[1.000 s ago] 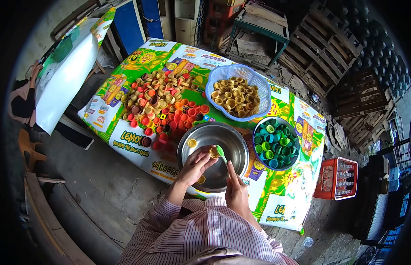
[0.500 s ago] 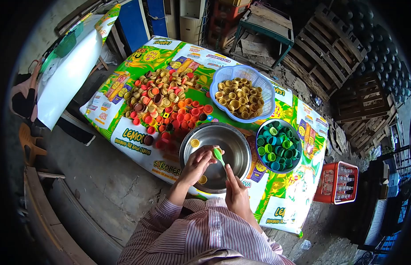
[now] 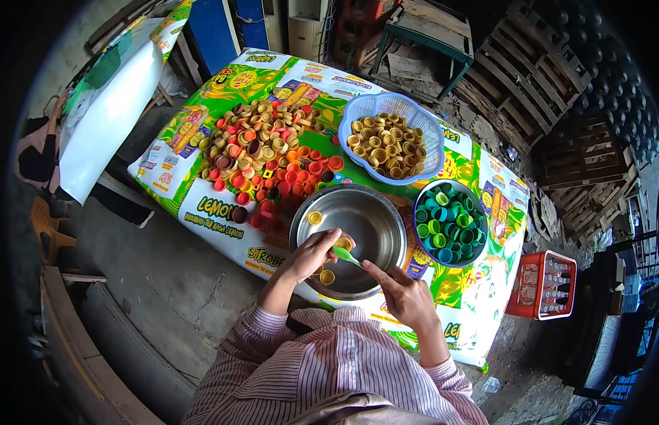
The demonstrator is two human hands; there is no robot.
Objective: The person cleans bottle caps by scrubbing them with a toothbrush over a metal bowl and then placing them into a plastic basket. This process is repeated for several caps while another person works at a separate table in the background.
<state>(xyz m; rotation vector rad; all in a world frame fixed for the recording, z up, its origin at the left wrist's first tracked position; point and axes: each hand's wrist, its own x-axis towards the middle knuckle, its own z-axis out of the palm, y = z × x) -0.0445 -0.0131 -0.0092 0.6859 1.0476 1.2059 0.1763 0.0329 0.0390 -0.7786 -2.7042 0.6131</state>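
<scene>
My left hand (image 3: pixel 317 256) is closed around a yellow bottle cap (image 3: pixel 343 244) over the steel bowl (image 3: pixel 397 248). My right hand (image 3: pixel 407 297) grips a slim green tool that looks like a toothbrush (image 3: pixel 344 253), its wide green end against or just in front of the cap. The index finger lies stretched along its thin shaft. Inside the bowl sit a few loose yellow caps, one yellow cap (image 3: pixel 315 218) at the left wall and another yellow cap (image 3: pixel 327 277) near the front. The exact contact between tool and cap is hard to make out.
Beyond the bowl stands a blue plastic basket (image 3: pixel 437 134) of yellow caps. A round bowl (image 3: pixel 419 234) of green and teal caps is to the right. Red, orange and tan caps (image 3: pixel 273 145) are heaped at left. A red crate (image 3: pixel 524 294) with bottles stands beside the table.
My right hand has moved right and slightly down, and the tool now lies flatter across the cap. My left hand, still holding the cap, has shifted only slightly. The view has moved a little.
</scene>
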